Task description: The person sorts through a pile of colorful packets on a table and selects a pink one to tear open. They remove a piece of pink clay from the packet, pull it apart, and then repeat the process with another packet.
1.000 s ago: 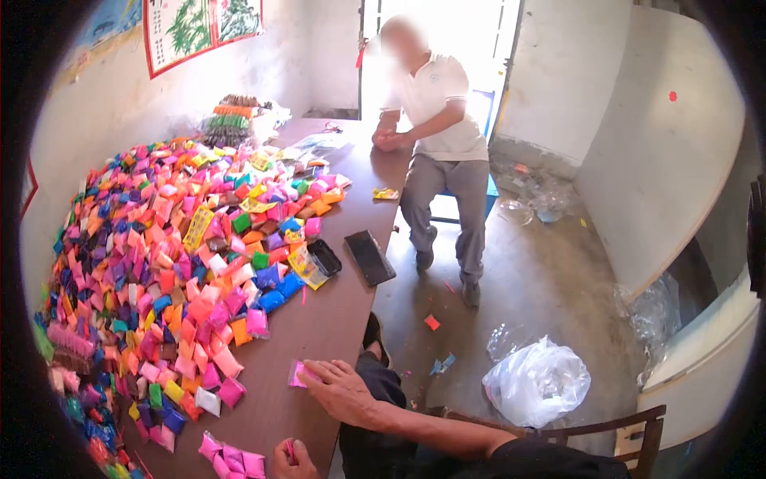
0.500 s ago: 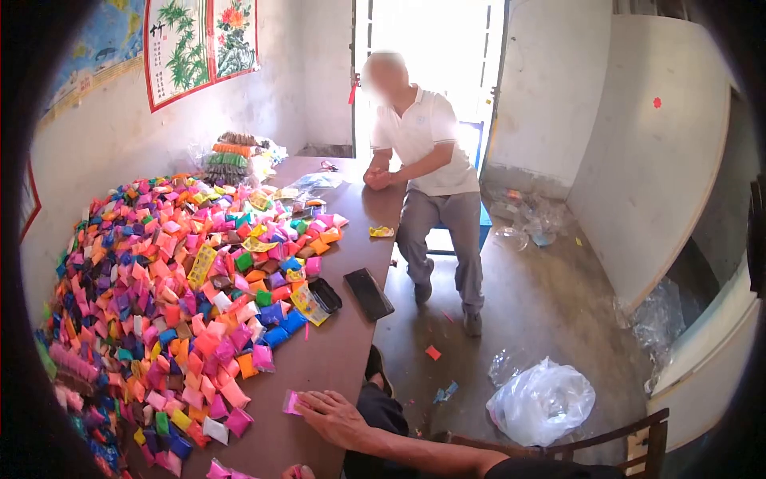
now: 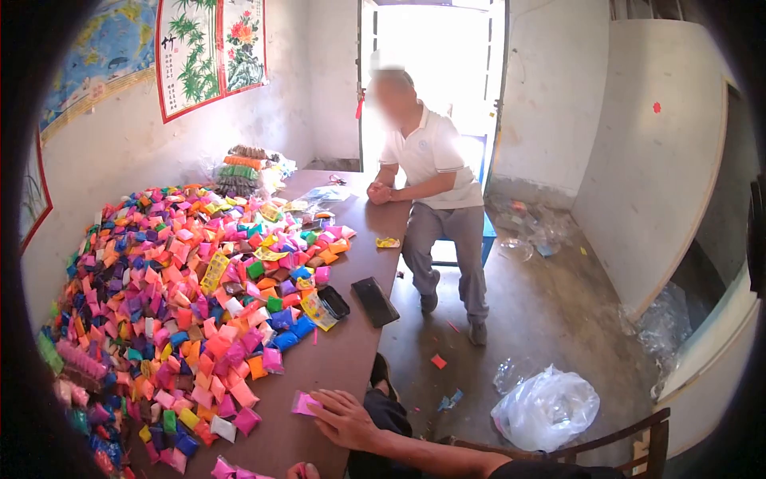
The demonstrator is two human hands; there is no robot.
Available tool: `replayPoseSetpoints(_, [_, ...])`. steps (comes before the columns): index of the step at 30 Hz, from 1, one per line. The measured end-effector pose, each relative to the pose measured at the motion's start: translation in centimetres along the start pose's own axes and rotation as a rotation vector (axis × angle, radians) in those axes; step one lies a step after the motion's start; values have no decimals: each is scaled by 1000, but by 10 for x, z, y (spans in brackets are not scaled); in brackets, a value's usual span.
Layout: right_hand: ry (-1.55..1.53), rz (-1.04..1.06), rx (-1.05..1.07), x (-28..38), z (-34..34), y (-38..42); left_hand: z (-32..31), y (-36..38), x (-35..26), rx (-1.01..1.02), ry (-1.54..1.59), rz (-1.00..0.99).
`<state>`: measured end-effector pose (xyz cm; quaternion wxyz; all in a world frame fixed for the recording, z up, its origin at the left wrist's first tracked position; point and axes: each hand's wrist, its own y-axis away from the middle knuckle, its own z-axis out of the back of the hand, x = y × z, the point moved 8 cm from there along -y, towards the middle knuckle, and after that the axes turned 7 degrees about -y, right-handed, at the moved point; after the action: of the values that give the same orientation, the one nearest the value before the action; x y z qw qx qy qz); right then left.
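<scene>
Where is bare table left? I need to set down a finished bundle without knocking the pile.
Bare brown table runs between the packet heap and the near edge, from the phone back to the right hand. More by the yellow packet. Left of that, crowded.

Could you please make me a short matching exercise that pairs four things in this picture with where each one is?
Things:
1. pink packet
2. black phone
3. white plastic bag
4. yellow packet

Places:
A. on the floor beside the wooden chair
B. under the fingertips of the right hand
C. alone on the table, near the seated person
D. at the table's edge, next to the heap of coloured packets

Pairs: 1-B, 2-D, 3-A, 4-C
</scene>
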<state>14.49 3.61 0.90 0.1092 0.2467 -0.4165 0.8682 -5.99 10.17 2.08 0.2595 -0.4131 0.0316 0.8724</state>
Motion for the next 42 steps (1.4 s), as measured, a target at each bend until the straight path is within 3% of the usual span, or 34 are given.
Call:
replayPoseSetpoints(9, [92,-41,212,-1,-12,9,3,0,-4,-32,-38,-13])
replayPoseSetpoints(25, [-12,68,-34,23,12,13,-2,6,5,14,32,50])
replayPoseSetpoints(27, [-79,105,-47,26,9,19,-5,2,10,27,-105,37])
replayPoseSetpoints(29, [-134,104,-19,41,19,15,-32,3,62,-179,-34,-75])
replayPoseSetpoints(32, [-179,84,12,54,13,19,-14,6,27,-113,-2,-44])
replayPoseSetpoints(33, [-153,42,12,56,10,22,-19,7,36,-86,125,41])
replayPoseSetpoints(36, [-157,65,-13,45,3,34,-13,7,30,-112,140,21])
replayPoseSetpoints(39, [-142,57,12,43,-2,32,2,9,24,-37,144,155])
replayPoseSetpoints(42, [-137,33,6,43,-3,32,19,14,25,-117,93,85])
